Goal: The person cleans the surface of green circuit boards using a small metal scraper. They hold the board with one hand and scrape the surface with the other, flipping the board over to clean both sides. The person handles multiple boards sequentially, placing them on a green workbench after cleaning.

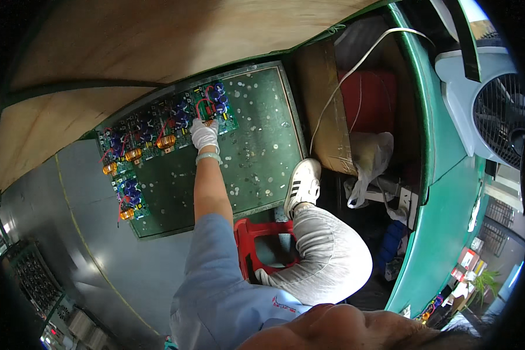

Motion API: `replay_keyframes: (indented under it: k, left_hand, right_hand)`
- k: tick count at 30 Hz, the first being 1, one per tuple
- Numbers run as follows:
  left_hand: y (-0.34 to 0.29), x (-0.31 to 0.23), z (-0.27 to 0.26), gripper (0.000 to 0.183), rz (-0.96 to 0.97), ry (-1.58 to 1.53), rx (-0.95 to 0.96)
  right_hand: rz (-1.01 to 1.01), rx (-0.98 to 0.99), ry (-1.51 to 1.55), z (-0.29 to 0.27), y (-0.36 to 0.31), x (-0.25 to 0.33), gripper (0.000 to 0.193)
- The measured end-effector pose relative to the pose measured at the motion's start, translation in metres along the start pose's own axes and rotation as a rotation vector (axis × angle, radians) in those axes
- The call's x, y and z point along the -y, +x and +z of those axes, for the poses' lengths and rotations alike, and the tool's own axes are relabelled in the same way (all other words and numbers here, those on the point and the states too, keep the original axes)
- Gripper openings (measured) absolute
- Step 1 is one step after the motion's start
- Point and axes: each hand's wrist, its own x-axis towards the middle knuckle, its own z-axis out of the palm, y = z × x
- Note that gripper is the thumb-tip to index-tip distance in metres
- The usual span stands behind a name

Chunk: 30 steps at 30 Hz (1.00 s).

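Observation:
My left hand (pixel 205 135), in a white glove with a pale green band at the wrist, reaches to the rightmost green circuit board (pixel 230 119). Its fingers are bent over the board's near edge, by a copper-wound coil, and close on it there; the fingertips are partly hidden. That board carries blue-purple round parts and red wires. More populated boards (pixel 149 131) stretch leftward in a row, with orange coils along the near side. One separate board (pixel 129 198) lies nearer, at the left edge of the green tabletop (pixel 254 140). My right hand is out of the picture.
A wooden panel (pixel 111 41) overhangs the far side. To the right are a cardboard box (pixel 326 111), a plastic bag (pixel 370 160), a white cable and a grey fan (pixel 496 111). A red stool (pixel 248 248) and my leg are below the tabletop.

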Motion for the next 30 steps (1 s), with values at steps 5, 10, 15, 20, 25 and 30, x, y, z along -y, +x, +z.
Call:
replay_keyframes:
  k: [5, 10, 15, 20, 25, 30]
  left_hand:
    - [0.022, 0.009, -0.007, 0.061, 0.014, 0.014, 0.009]
    - [0.012, 0.035, -0.001, 0.072, 0.108, -0.231, -0.09]
    - [-0.083, 0.027, -0.013, 0.073, 0.353, -0.764, -0.138]
    - [-0.22, 0.084, 0.025, 0.062, 0.192, -0.905, 0.138]
    - [-0.233, -0.017, 0.002, 0.031, 0.688, -1.319, 0.456]
    - [-0.352, -0.202, -0.173, 0.027, 1.027, -1.096, 0.371]
  right_hand:
    - [-0.034, -0.058, -0.145, -0.001, 0.011, -0.023, 0.042]
    - [0.009, -0.013, -0.019, 0.0, 0.004, -0.005, 0.043]
    - [-0.4, -0.124, -0.477, -0.015, 0.001, -0.053, 0.037]
    - [-0.136, -0.174, -0.154, -0.014, -0.031, 0.019, 0.037]
    - [-0.276, -0.388, -0.404, -0.094, -0.015, -0.088, 0.029]
    - [-0.061, -0.797, -0.268, -0.192, -0.042, -0.23, 0.022]
